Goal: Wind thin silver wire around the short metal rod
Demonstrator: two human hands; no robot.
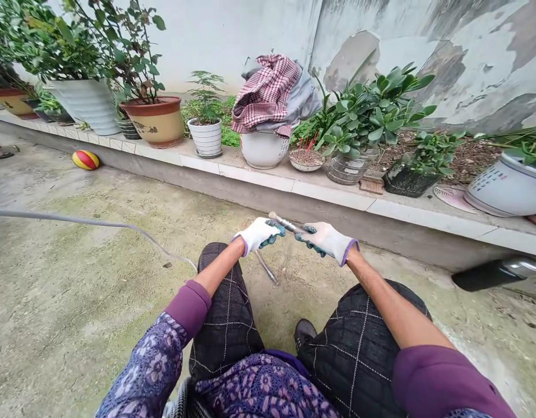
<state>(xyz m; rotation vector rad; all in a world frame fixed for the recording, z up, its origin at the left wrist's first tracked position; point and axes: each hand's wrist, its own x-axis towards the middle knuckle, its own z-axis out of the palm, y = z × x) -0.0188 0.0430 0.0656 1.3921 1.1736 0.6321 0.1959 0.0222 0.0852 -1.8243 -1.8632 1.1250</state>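
My right hand [324, 239], in a white glove with dark green coated fingers and purple cuff, is closed round a thin grey tube [289, 224]. Silvery wire seems to be wound about this tube, and its pale tip points left. My left hand [263, 233], gloved alike, is closed beside the tube's tip, fingers pinched together; what they grip is hidden. Below the left hand a second thin grey piece [267, 269] with a silvery end slants down over the concrete. Both hands are above the ground, in front of my knees.
A grey hose [98, 222] runs in from the left to my left knee. Ahead, a tiled ledge [259, 179] carries potted plants and a pot [263, 150] draped with checked cloth [268, 93]. A black flask [496, 273] lies at right, a red-yellow ball [85, 159] at left.
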